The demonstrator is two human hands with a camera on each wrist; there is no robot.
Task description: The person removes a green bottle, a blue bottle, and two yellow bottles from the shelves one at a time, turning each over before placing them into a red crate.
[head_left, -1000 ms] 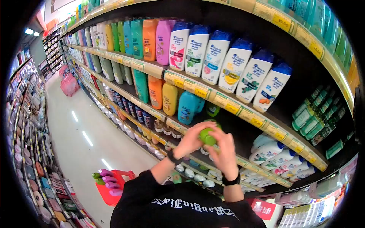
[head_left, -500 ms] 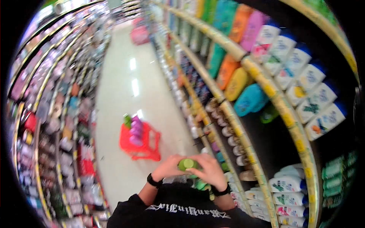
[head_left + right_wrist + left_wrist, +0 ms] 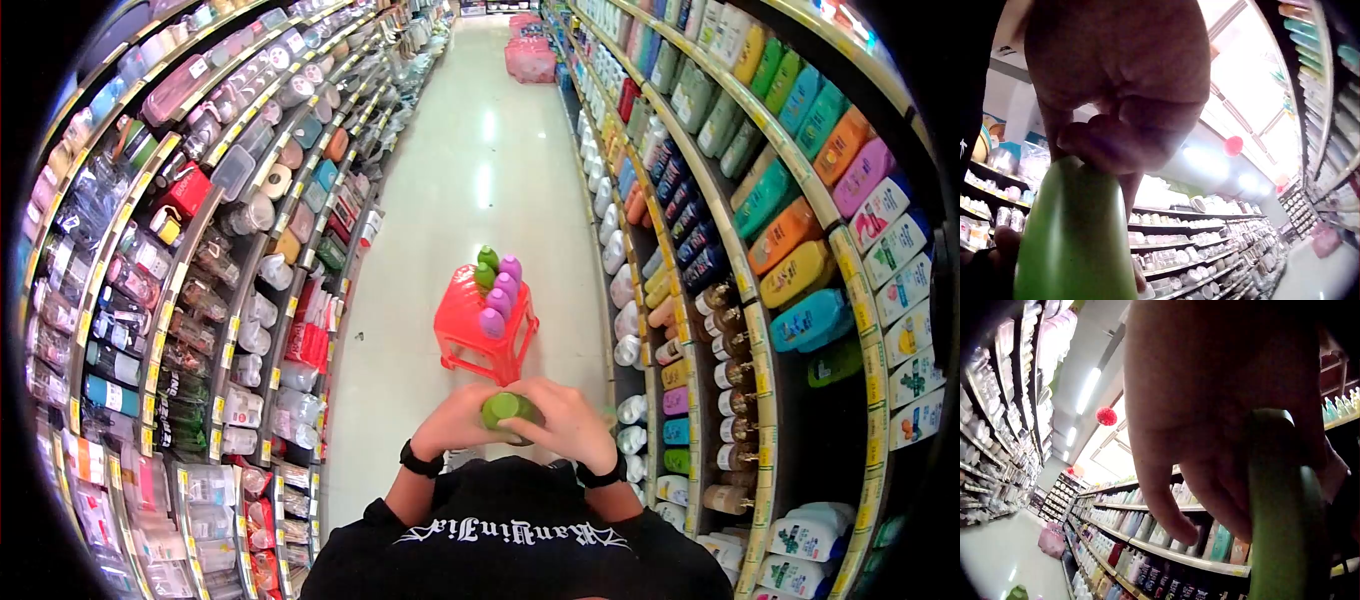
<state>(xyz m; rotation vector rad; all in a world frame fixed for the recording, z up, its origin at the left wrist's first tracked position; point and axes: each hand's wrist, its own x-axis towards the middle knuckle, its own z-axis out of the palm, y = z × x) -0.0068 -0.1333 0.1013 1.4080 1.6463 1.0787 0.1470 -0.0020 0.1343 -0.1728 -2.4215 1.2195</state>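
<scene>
A green plastic bottle (image 3: 508, 407) is between my two hands in front of my chest, cap end towards the head camera. My left hand (image 3: 462, 420) grips it from the left. From the other side my right hand (image 3: 568, 425) holds it, thumb across the front. The right wrist view shows the smooth green body (image 3: 1075, 244) below curled fingers; its label is hidden. Ahead of my hands stands a red plastic stool (image 3: 462, 310). On its seat are several purple bottles (image 3: 500, 298) in a row, beside green bottles (image 3: 486, 268).
Shelves of shampoo bottles (image 3: 790, 240) run along the right, with a dark gap (image 3: 815, 430) beside a blue bottle (image 3: 812, 320). Shelves of packaged household goods (image 3: 190, 330) line the left. A pale floor aisle (image 3: 480, 150) lies between, with pink bundles (image 3: 530, 60) far off.
My body and view have turned left, from the shampoo shelf to the aisle and stool. Both hands have come away from the shelf with the green bottle between them.
</scene>
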